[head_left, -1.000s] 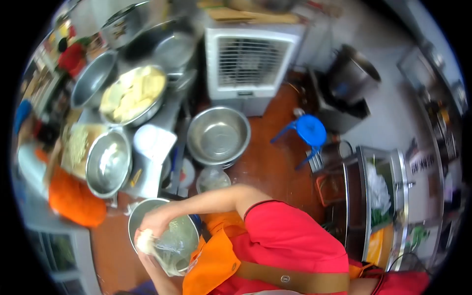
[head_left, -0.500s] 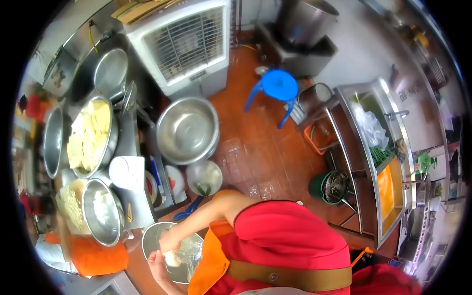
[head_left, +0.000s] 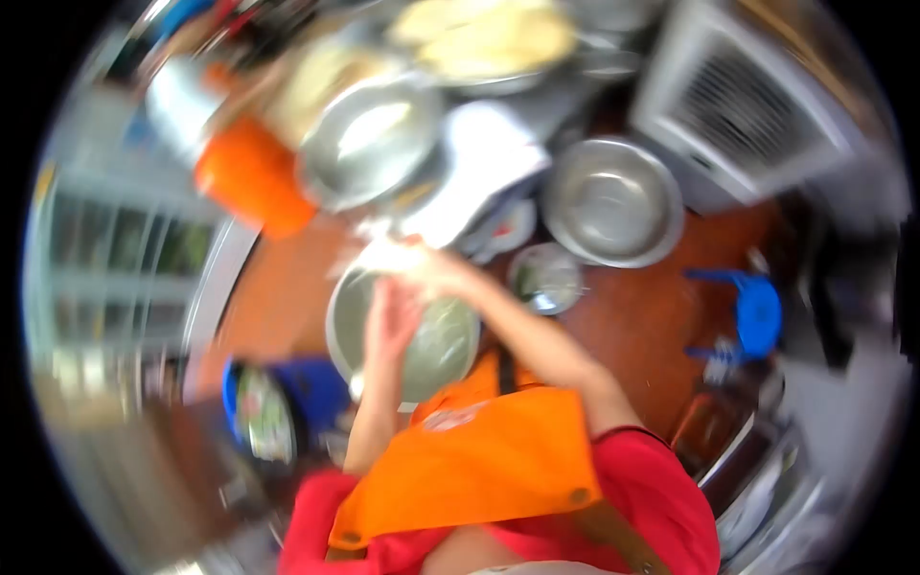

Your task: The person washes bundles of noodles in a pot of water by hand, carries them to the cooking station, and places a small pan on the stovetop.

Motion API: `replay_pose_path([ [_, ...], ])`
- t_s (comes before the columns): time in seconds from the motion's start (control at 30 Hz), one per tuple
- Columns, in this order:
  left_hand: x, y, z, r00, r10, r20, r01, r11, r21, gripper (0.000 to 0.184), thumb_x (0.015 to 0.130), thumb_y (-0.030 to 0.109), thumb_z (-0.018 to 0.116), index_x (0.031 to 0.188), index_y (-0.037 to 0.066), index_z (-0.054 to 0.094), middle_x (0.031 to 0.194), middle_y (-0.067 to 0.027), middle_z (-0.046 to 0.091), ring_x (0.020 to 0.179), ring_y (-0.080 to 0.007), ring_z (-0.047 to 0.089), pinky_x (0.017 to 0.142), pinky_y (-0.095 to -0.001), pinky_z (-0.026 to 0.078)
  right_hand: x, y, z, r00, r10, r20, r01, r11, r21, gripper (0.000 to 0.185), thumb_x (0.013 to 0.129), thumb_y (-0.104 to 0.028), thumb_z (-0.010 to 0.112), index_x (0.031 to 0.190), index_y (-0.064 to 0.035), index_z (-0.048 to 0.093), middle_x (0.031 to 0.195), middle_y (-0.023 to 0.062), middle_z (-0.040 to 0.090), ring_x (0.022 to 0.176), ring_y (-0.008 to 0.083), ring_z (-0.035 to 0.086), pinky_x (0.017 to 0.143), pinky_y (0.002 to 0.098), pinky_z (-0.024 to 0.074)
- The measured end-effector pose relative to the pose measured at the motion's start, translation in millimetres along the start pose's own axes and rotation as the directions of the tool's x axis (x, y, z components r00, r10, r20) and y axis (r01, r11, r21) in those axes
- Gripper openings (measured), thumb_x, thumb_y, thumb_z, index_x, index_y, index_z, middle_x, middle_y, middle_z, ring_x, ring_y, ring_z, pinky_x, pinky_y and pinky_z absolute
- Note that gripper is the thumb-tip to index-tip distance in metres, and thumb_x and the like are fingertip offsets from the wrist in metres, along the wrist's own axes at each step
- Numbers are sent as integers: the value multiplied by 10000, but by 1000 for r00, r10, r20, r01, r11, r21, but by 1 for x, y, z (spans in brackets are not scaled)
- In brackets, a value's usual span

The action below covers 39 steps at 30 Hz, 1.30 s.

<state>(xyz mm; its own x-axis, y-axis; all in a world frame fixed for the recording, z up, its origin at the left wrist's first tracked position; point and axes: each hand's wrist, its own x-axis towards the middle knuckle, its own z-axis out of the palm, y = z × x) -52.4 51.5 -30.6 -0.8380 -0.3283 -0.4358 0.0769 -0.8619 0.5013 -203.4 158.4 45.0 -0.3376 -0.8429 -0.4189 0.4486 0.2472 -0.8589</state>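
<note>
My right hand [head_left: 431, 271] and my left hand [head_left: 391, 311] are close together over the far side of a metal basin [head_left: 333, 331]. Both are smeared by motion, so how their fingers are closed does not show. A bright whitish blur [head_left: 383, 255] lies at the fingertips; I cannot make out what it is. Inside the basin is a pale, cloudy-looking content [head_left: 439, 340], apparently liquid. An orange apron [head_left: 470, 460] covers my front, close to the basin's near rim.
Beyond the basin, a steel bowl [head_left: 369, 144] and a heap of pale yellow slabs [head_left: 489, 38] stand on a counter. A person in orange [head_left: 249, 177] is at left. On the floor are a large basin [head_left: 613, 203], a smaller bowl [head_left: 546, 278], a blue stool [head_left: 757, 316] and a blue bin [head_left: 321, 388].
My view has swung left, so the surroundings have shifted right. Earlier, both hands were low over the basin at a pale lump; now they are at its far side, and the lump is not clearly visible.
</note>
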Motion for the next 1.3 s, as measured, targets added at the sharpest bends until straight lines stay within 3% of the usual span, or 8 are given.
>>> replay_pose_path([
  [0.1, -2, -3, 7, 993, 105, -61, -58, 849, 525, 206, 912, 238, 595, 1030, 70, 583, 915, -8, 620, 719, -96, 551, 599, -227, 433, 44, 65, 6, 952, -286, -112, 157, 767, -622, 567, 791, -117, 632, 1269, 42, 373, 977, 252, 641, 880, 315, 649, 741, 371, 529],
  [0.2, -15, 1, -1, 986, 107, -125, -34, 875, 483, 348, 889, 196, 629, 1157, -11, 551, 1020, -43, 624, 852, -110, 576, 705, -231, 460, 4, 32, 32, 947, -319, -32, 179, 610, -772, 435, 817, -236, 563, 1134, 28, 424, 968, 307, 609, 945, 453, 585, 800, 498, 455],
  [0.53, -33, 13, -4, 967, 251, -52, -196, 857, 477, 328, 942, 219, 540, 1190, 7, 570, 1069, -62, 641, 910, -134, 600, 784, -260, 471, 18, 62, 36, 939, -283, 196, 324, 918, -227, 645, 747, -70, 589, 1324, 45, 327, 1084, 194, 570, 993, 250, 586, 844, 346, 463],
  [0.73, -43, 16, -1, 965, 262, -3, -19, 82, 996, 337, 941, 311, 484, 1064, 25, 613, 951, -148, 646, 884, -231, 602, 797, -322, 452, 32, 63, 39, 886, -414, 208, 314, 205, -927, 393, 776, -74, 600, 1143, -14, 473, 1034, 211, 580, 959, 352, 592, 807, 448, 469],
  [0.9, -48, 35, -2, 973, 227, 42, -47, 14, 999, 298, 875, 316, 587, 940, 33, 654, 850, -139, 649, 792, -224, 611, 742, -325, 475, 38, 70, 35, 888, -262, 378, 346, -163, -924, 198, 785, -78, 596, 972, -19, 567, 980, 188, 586, 914, 371, 585, 787, 456, 471],
  [1.0, -46, 58, -10, 982, 184, 45, -75, 161, 984, 247, 832, 266, 659, 896, 28, 673, 816, -85, 668, 778, -157, 617, 715, -285, 480, 26, 54, 28, 827, -167, 537, 520, -133, -843, 186, 779, -66, 603, 959, -27, 582, 969, 193, 590, 899, 366, 586, 775, 423, 476],
  [1.1, -34, 57, -29, 990, 141, 4, -88, 594, 799, 135, 809, 151, 692, 862, 27, 687, 846, -24, 676, 777, -84, 597, 704, -213, 474, 14, 26, 28, 733, -131, 667, 661, 368, -654, 285, 750, -58, 611, 1029, -39, 555, 964, 149, 597, 893, 276, 594, 778, 358, 470],
  [1.3, -30, 23, -15, 982, 186, 20, -169, 835, 524, 254, 870, 295, 626, 1003, 80, 645, 882, 32, 600, 692, -69, 482, 596, -216, 376, 20, -7, 45, 968, -164, 192, 252, 697, -672, 483, 696, -138, 626, 1133, -17, 460, 930, 173, 602, 802, 225, 597, 740, 334, 473],
])
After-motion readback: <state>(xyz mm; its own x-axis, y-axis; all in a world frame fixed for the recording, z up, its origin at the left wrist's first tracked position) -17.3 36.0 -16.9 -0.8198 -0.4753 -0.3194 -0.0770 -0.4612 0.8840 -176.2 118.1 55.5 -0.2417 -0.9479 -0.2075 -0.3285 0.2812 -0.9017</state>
